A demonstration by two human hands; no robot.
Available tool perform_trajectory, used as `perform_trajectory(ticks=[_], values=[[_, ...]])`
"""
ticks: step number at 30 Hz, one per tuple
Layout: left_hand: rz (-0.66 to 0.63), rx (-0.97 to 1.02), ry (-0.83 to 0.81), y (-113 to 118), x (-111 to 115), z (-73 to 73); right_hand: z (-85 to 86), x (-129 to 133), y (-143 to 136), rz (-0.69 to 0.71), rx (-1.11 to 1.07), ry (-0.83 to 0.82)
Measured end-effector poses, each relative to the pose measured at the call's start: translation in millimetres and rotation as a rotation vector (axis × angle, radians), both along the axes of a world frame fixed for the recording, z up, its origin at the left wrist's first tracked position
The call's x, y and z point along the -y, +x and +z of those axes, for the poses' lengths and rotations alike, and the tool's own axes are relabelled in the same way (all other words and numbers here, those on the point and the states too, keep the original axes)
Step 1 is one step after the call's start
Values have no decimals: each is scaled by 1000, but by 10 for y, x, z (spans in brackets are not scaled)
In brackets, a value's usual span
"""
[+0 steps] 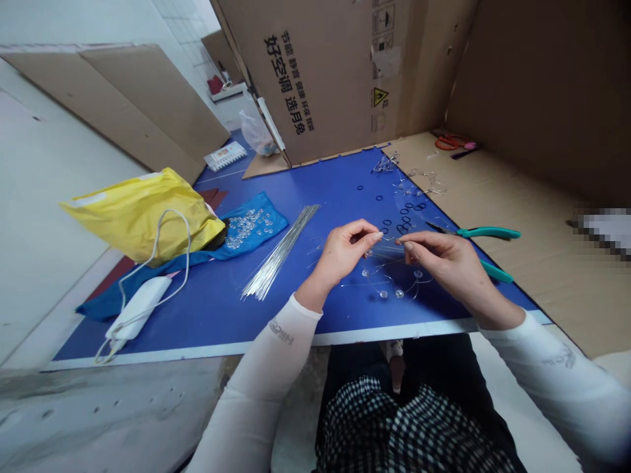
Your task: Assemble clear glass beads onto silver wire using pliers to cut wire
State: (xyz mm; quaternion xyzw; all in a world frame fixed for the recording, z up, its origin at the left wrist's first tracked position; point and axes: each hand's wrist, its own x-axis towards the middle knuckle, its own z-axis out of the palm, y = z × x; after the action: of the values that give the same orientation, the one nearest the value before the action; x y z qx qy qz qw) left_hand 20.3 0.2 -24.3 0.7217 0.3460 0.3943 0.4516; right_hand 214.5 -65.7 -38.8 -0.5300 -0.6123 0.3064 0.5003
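My left hand [351, 253] and my right hand [441, 263] face each other above the blue table, thumbs and fingertips pinched. Between them runs a thin wire [389, 238], one end in each pinch. From the hands a loop of wire strung with several clear beads [399, 293] hangs down, curving just over the tabletop. Right beside my right hand lie pliers [488, 232] with green handles, partly hidden by that hand. Black rings [405, 220] are scattered just beyond my fingers.
Left of my hands lies a bundle of straight wires [283, 253]. Loose clear beads [246, 226] rest on a blue cloth [271, 209] by a yellow bag [152, 210]. A white power strip [140, 312] is at front left. Cardboard [340, 85] stands behind; red-handled scissors [451, 141] lie far right.
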Motion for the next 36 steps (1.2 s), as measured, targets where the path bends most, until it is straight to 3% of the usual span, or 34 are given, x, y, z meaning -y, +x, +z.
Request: perform_trajectory(ticks=[8,20,25,30,36], values=[[-74,-108,171,-9,-22,-2,-25,-1,57,92,96,33],[-121,-175,66,-9,-9,-7,-78,-25,-24,122,129,-2],[-122,-102,-38,4,5,-9,-35,-49,-57,159,132,42],[-98,125,-264,13,-14,-32,-65,-100,-82,54,-52,39],[-113,172,-342,11,-25,-66,-127,-157,-81,-68,-342,67]])
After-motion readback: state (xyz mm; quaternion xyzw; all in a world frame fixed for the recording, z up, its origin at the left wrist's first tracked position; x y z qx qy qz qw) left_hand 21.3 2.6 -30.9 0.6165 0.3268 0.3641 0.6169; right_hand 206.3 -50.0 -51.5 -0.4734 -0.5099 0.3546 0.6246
